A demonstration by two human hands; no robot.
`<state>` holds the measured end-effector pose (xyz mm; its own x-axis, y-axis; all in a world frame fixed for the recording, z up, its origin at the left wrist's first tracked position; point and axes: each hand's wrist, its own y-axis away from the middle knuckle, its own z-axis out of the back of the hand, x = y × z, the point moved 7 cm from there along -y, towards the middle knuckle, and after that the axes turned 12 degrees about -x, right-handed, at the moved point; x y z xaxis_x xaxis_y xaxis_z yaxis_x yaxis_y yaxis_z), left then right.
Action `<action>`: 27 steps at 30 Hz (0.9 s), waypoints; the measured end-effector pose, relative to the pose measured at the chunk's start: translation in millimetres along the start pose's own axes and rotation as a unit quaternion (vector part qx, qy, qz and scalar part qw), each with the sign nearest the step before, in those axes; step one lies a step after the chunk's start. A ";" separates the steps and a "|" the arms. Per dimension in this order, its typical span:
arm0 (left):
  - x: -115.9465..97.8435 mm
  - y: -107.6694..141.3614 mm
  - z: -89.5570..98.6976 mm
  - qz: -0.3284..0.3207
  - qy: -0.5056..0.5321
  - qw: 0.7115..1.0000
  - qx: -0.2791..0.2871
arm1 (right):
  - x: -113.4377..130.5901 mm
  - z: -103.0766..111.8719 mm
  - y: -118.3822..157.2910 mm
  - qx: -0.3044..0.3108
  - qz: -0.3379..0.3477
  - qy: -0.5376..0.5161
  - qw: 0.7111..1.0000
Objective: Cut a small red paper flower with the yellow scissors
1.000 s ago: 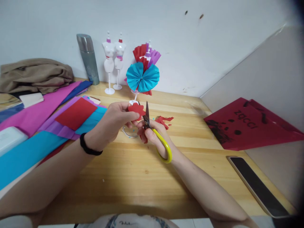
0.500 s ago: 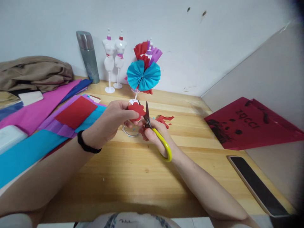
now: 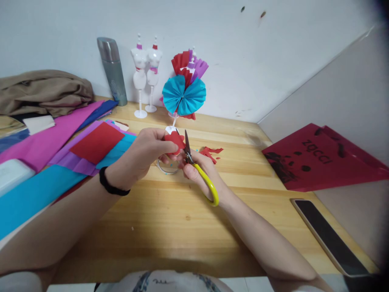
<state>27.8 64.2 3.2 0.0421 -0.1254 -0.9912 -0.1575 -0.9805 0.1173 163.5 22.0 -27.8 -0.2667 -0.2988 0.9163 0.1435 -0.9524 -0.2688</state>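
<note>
A small piece of red paper [image 3: 174,142] with a scalloped edge is pinched between the thumb and fingers of my left hand [image 3: 153,148]. My right hand [image 3: 202,168] grips a pair of scissors [image 3: 208,182] with yellow handles and dark blades. The blades stand apart and point away from me, right beside the paper's right edge. Red paper scraps [image 3: 211,153] lie on the table just past my right hand. Under my hands, a clear round rim [image 3: 166,172] shows in part; what it belongs to is mostly hidden.
Behind my hands stands a mannequin dressed in a blue pleated paper fan [image 3: 184,96]. Two white mannequins [image 3: 139,77] and a grey bottle [image 3: 112,71] are left of it. Coloured paper sheets [image 3: 97,142] cover the left side. A red bag [image 3: 322,158] and a phone [image 3: 331,237] lie right.
The red paper has turned slightly in my left fingers, and the scissors have shifted a little left. A bit of red below the blades no longer shows. The blades stay apart.
</note>
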 end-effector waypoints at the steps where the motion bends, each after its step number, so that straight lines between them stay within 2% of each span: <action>1: 0.1 -0.1 0.1 0.001 0.002 1.000 0.000 | -0.7 0.2 0.2 0.000 -0.003 -0.002 1.000; 12: 1.3 -1.2 -0.5 0.000 0.004 1.000 0.013 | -4.2 1.4 -0.1 -0.005 -0.005 0.000 1.000; 27: 0.4 -1.3 1.8 0.011 -0.005 1.000 -0.004 | -1.8 0.8 0.7 -0.003 -0.015 -0.018 1.000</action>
<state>26.3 65.7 2.5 0.0282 -0.1460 -0.9889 -0.1502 -0.9787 0.1402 164.8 21.9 -29.4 -0.2362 -0.2679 0.9341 0.1304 -0.9613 -0.2427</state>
